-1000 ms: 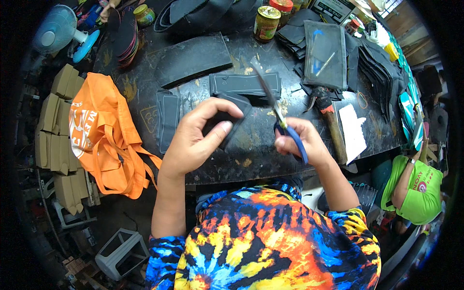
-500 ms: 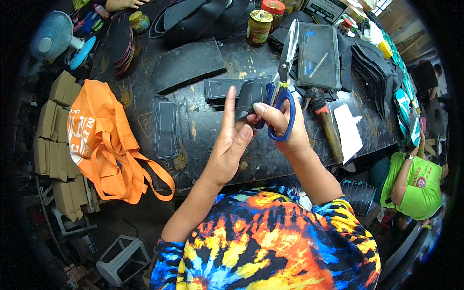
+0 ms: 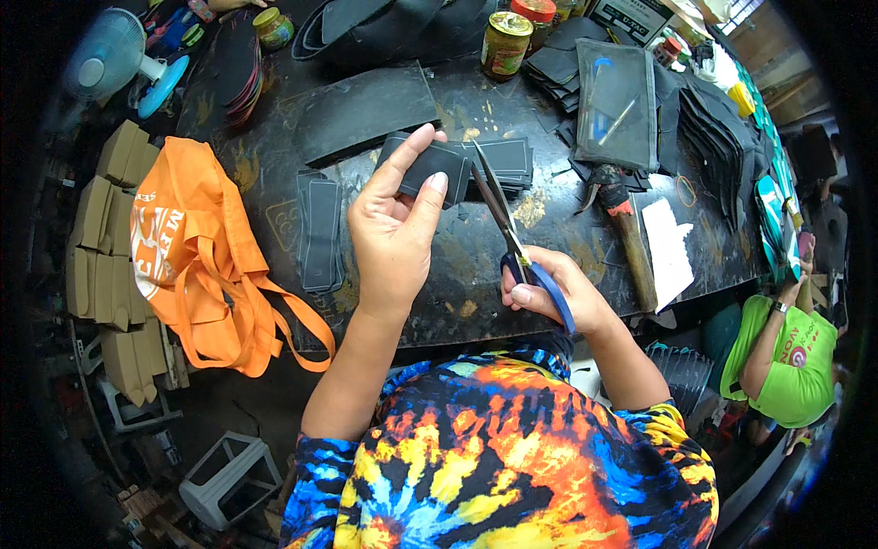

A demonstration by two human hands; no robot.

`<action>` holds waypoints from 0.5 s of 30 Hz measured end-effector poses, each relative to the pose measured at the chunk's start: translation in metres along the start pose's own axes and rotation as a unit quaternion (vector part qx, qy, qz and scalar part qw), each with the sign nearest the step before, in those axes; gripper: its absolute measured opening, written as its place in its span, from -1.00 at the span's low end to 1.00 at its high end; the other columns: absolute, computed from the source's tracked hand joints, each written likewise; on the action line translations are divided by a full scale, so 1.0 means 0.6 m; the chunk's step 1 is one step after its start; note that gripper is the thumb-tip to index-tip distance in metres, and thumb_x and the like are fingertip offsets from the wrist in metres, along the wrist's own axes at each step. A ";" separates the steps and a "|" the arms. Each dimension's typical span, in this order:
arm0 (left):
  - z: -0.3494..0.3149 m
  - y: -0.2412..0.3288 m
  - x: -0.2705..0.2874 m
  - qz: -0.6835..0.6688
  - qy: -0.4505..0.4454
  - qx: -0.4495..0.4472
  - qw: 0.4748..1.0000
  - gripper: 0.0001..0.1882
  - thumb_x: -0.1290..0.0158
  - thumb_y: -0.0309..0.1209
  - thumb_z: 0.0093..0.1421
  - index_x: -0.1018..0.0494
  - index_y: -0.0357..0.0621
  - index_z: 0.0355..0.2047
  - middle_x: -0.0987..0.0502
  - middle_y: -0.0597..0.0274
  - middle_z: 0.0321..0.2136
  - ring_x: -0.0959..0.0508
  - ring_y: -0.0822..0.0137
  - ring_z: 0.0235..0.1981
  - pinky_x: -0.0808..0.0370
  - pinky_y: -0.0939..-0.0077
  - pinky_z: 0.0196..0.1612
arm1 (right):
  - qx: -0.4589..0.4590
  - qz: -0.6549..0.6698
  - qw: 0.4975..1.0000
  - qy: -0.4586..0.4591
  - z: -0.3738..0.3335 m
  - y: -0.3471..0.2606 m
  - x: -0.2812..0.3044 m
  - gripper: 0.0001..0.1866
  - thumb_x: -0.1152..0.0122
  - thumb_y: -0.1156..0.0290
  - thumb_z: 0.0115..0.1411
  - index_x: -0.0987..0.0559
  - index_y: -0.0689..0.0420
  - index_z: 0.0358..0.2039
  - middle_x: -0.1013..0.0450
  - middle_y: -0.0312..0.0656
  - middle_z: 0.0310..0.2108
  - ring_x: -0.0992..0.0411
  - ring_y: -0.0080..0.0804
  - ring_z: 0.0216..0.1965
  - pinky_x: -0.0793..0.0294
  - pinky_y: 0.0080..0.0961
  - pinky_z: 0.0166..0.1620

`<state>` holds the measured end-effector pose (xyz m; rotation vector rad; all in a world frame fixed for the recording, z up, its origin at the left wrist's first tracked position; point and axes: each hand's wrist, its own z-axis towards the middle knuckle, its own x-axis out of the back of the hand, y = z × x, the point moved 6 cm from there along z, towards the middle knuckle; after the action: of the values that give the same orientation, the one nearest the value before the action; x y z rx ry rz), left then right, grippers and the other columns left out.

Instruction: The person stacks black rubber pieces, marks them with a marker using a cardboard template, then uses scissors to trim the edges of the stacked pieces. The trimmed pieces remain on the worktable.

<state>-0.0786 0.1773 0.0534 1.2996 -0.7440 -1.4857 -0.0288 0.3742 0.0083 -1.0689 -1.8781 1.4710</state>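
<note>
Left hand [image 3: 398, 220] had a flat black rectangular piece with pale outline marks [image 3: 455, 170] pinched between thumb and fingers, thumb on the near face, index finger stretched along its left side. Piece was held up above the table, in front of a low stack of black strips with pale outlines [image 3: 508, 160], covering that stack's left part.

Right hand [image 3: 558, 293] was curled around the dark blue handles of a pair of steel scissors [image 3: 497, 206]. Blades pointed up and left, parted, tips just beside the piece's right edge. Couldn't tell if they touched it.

Work surface was a dark, scuffed table with tan stains [image 3: 476, 293]. A second pile of black outlined strips [image 3: 318, 233] lay left of the left hand. Behind the hands, a thick black slab [image 3: 366, 114]. Right of the scissors: a wooden-handled tool with a dark head and red band [image 3: 636, 261], then a white torn-edged sheet [image 3: 668, 252]. Past those, a dark see-through pouch [image 3: 615, 105] and a glass jar with a yellowish lid [image 3: 506, 46].

Orange cloth bag [image 3: 197, 238] was at the table's left edge. Person in a bright green shirt [image 3: 786, 366] was off to the right.
</note>
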 end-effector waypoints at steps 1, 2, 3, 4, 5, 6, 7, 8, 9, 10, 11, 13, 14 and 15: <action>-0.001 0.003 -0.001 0.019 -0.003 -0.007 1.000 -0.54 -0.07 -0.71 0.29 -0.43 -0.34 0.22 -0.56 0.08 0.09 -0.58 0.53 -0.08 -0.55 0.68 -0.05 | 0.010 0.000 1.000 0.004 0.002 -0.002 0.000 -0.71 -0.36 0.23 0.28 -0.49 0.15 -0.33 -0.38 -0.40 -0.42 -0.30 -0.68 -0.36 -0.33 -0.64 -0.28; -0.002 0.006 -0.002 0.035 -0.005 -0.017 0.999 -0.53 -0.07 -0.71 0.29 -0.43 -0.34 0.22 -0.57 0.09 0.09 -0.58 0.54 -0.09 -0.55 0.70 -0.07 | 0.023 -0.001 1.000 0.006 0.003 -0.006 -0.001 -0.71 -0.38 0.25 0.28 -0.47 0.13 -0.35 -0.33 -0.47 -0.46 -0.24 -0.74 -0.39 -0.27 -0.67 -0.34; -0.002 0.007 -0.002 0.040 -0.005 -0.012 0.999 -0.53 -0.07 -0.71 0.29 -0.43 -0.34 0.22 -0.57 0.09 0.08 -0.58 0.54 -0.10 -0.55 0.70 -0.09 | 0.015 -0.003 1.000 0.008 0.005 -0.006 -0.001 -0.72 -0.38 0.26 0.28 -0.47 0.13 -0.36 -0.33 -0.48 -0.46 -0.23 -0.74 -0.40 -0.27 -0.67 -0.35; -0.002 0.008 -0.003 0.042 -0.004 -0.011 0.999 -0.53 -0.07 -0.71 0.29 -0.43 -0.33 0.22 -0.57 0.10 0.08 -0.58 0.55 -0.11 -0.55 0.71 -0.11 | 0.011 -0.006 1.000 0.009 0.006 -0.008 -0.001 -0.72 -0.39 0.27 0.28 -0.47 0.14 -0.36 -0.32 -0.48 -0.47 -0.22 -0.75 -0.40 -0.26 -0.67 -0.35; -0.003 0.010 -0.002 0.044 -0.004 -0.010 0.999 -0.53 -0.07 -0.71 0.29 -0.44 -0.33 0.22 -0.57 0.10 0.08 -0.58 0.55 -0.12 -0.55 0.72 -0.12 | 0.013 -0.009 1.000 0.008 0.008 -0.010 -0.003 -0.72 -0.39 0.28 0.28 -0.47 0.14 -0.36 -0.31 -0.49 -0.47 -0.22 -0.75 -0.41 -0.26 -0.67 -0.36; -0.003 0.011 -0.002 0.049 -0.004 -0.012 0.999 -0.53 -0.07 -0.71 0.29 -0.44 -0.33 0.22 -0.57 0.10 0.08 -0.58 0.56 -0.13 -0.55 0.73 -0.13 | 0.008 -0.011 1.000 0.013 0.009 -0.011 -0.004 -0.72 -0.39 0.28 0.28 -0.47 0.14 -0.37 -0.31 -0.49 -0.47 -0.22 -0.75 -0.41 -0.27 -0.67 -0.36; -0.004 0.013 -0.002 0.054 -0.004 -0.014 0.998 -0.53 -0.07 -0.71 0.29 -0.44 -0.33 0.22 -0.57 0.10 0.07 -0.59 0.56 -0.13 -0.55 0.73 -0.14 | 0.009 -0.013 1.000 0.017 0.010 -0.012 -0.005 -0.71 -0.39 0.28 0.28 -0.46 0.15 -0.37 -0.31 -0.49 -0.48 -0.22 -0.75 -0.41 -0.28 -0.66 -0.35; -0.004 0.013 -0.001 0.059 -0.002 -0.013 0.998 -0.53 -0.07 -0.71 0.29 -0.44 -0.32 0.22 -0.57 0.10 0.07 -0.59 0.56 -0.14 -0.55 0.73 -0.15 | 0.010 -0.016 1.000 0.022 0.010 -0.013 -0.007 -0.71 -0.39 0.28 0.28 -0.46 0.15 -0.38 -0.31 -0.48 -0.48 -0.22 -0.75 -0.41 -0.28 -0.66 -0.35; -0.004 0.014 -0.002 0.061 -0.003 -0.018 0.998 -0.53 -0.07 -0.71 0.29 -0.44 -0.32 0.22 -0.57 0.10 0.07 -0.59 0.56 -0.14 -0.55 0.74 -0.15 | 0.014 -0.033 0.999 0.027 0.011 -0.015 -0.008 -0.71 -0.40 0.28 0.27 -0.46 0.16 -0.38 -0.32 -0.47 -0.48 -0.23 -0.75 -0.41 -0.30 -0.65 -0.35; -0.004 0.014 -0.001 0.063 -0.003 -0.020 0.998 -0.54 -0.07 -0.71 0.29 -0.44 -0.33 0.22 -0.57 0.10 0.07 -0.59 0.56 -0.14 -0.55 0.74 -0.15 | 0.017 -0.050 0.998 0.033 0.011 -0.018 -0.008 -0.70 -0.41 0.29 0.26 -0.46 0.16 -0.39 -0.32 -0.46 -0.49 -0.24 -0.75 -0.41 -0.31 -0.65 -0.35; -0.004 0.014 -0.001 0.065 -0.002 -0.023 0.998 -0.54 -0.07 -0.71 0.29 -0.44 -0.33 0.22 -0.57 0.10 0.07 -0.59 0.56 -0.14 -0.55 0.74 -0.15 | 0.026 -0.070 0.996 0.039 0.011 -0.021 -0.008 -0.70 -0.41 0.29 0.26 -0.46 0.17 -0.39 -0.33 -0.44 -0.49 -0.25 -0.75 -0.40 -0.32 -0.64 -0.35; -0.004 0.013 -0.001 0.065 -0.002 -0.021 0.998 -0.54 -0.07 -0.71 0.29 -0.44 -0.33 0.22 -0.57 0.09 0.07 -0.59 0.56 -0.13 -0.56 0.74 -0.14 | 0.038 -0.097 0.993 0.051 0.012 -0.026 -0.007 -0.69 -0.43 0.29 0.24 -0.46 0.17 -0.41 -0.34 -0.42 -0.50 -0.25 -0.74 -0.41 -0.33 -0.63 -0.36; -0.004 0.013 -0.001 0.063 -0.004 -0.025 0.998 -0.53 -0.07 -0.71 0.29 -0.44 -0.33 0.22 -0.57 0.09 0.07 -0.60 0.56 -0.13 -0.56 0.73 -0.14 | 0.049 -0.116 0.990 0.056 0.012 -0.030 -0.007 -0.69 -0.43 0.30 0.23 -0.46 0.17 -0.42 -0.34 -0.41 -0.51 -0.26 -0.73 -0.41 -0.34 -0.62 -0.36; -0.003 0.012 0.000 0.061 -0.002 -0.019 0.998 -0.53 -0.07 -0.70 0.29 -0.44 -0.33 0.22 -0.57 0.09 0.07 -0.60 0.55 -0.12 -0.56 0.73 -0.13 | 0.040 -0.120 0.990 0.060 0.013 -0.029 -0.006 -0.68 -0.44 0.30 0.23 -0.46 0.18 -0.42 -0.34 -0.41 -0.52 -0.26 -0.73 -0.42 -0.34 -0.62 -0.37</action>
<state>-0.0748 0.1753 0.0595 1.2015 -0.7798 -1.3974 -0.0375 0.3655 0.0234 -0.8421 -1.7780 1.3044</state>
